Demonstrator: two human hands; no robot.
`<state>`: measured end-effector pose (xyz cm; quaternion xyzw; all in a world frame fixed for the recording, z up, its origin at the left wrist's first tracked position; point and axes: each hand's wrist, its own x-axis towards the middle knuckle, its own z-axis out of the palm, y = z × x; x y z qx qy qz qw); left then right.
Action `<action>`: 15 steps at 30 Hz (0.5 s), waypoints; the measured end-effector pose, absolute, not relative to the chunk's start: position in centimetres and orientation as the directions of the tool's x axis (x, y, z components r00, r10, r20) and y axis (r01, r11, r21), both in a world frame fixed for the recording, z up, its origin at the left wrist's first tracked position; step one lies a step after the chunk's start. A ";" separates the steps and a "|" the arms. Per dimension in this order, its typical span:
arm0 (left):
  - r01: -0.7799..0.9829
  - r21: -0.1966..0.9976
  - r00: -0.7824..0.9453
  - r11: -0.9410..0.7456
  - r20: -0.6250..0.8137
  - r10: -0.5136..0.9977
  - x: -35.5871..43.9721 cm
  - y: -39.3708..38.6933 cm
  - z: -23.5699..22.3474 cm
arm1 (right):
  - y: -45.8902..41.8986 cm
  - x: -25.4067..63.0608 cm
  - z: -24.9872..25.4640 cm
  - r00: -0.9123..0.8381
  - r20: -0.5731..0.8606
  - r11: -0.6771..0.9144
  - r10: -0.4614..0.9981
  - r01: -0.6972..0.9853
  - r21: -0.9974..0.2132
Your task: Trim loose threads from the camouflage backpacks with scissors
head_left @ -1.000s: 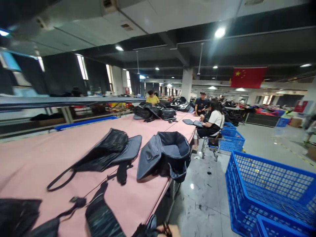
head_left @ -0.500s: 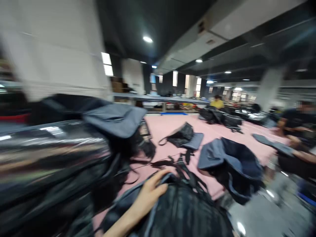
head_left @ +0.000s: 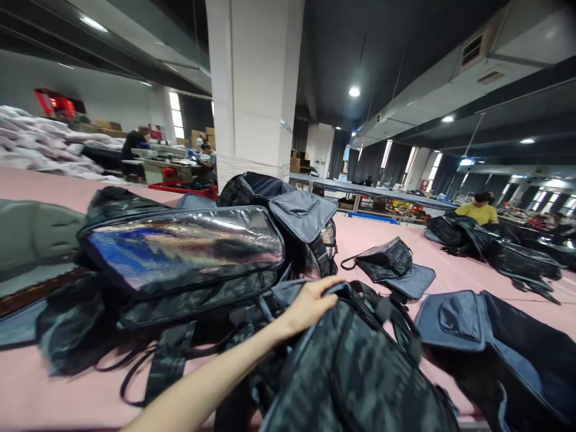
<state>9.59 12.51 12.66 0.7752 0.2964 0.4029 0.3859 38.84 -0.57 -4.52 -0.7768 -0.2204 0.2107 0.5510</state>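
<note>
My left hand (head_left: pixel 308 306) reaches in from the lower left, its fingers curled over the top edge of a dark camouflage backpack (head_left: pixel 355 372) that lies in front of me on the pink table (head_left: pixel 27 384). Just behind the hand is a pile of bags; the top one is a black bag with a shiny plastic-covered panel (head_left: pixel 184 249) and a grey flap (head_left: pixel 301 213). Loose black straps (head_left: pixel 157 360) trail from the pile. My right hand is out of sight.
An open grey bag (head_left: pixel 495 336) lies at the right and a smaller black bag (head_left: pixel 387 261) beyond the hand. A white pillar (head_left: pixel 254 90) rises behind the pile. A person in yellow (head_left: pixel 479 210) works among more bags far right; other people sit at far-left tables.
The view has swung left from the aisle and blue crates to the bag pile. My left hand came up and now grips the camouflage backpack's edge.
</note>
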 end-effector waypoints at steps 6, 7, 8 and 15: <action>0.713 0.543 0.333 -0.444 0.295 0.896 0.7 19.3 12.6 | 0.3 35.5 -6.3 0.617 -0.030 -0.115 0.787 0.099 -0.988; 0.779 0.474 0.317 -0.411 0.268 0.910 0.0 20.1 12.6 | 1.4 34.5 -6.6 0.550 -0.007 -0.072 0.835 0.097 -0.993; 0.829 0.401 0.301 -0.390 0.269 0.915 -0.4 20.7 12.5 | 2.5 33.6 -7.0 0.514 0.008 -0.044 0.858 0.088 -0.995; 0.837 0.209 0.455 -0.506 0.247 0.856 5.1 19.9 12.1 | 5.5 33.9 -9.5 0.598 -0.082 -0.112 0.797 0.013 -0.994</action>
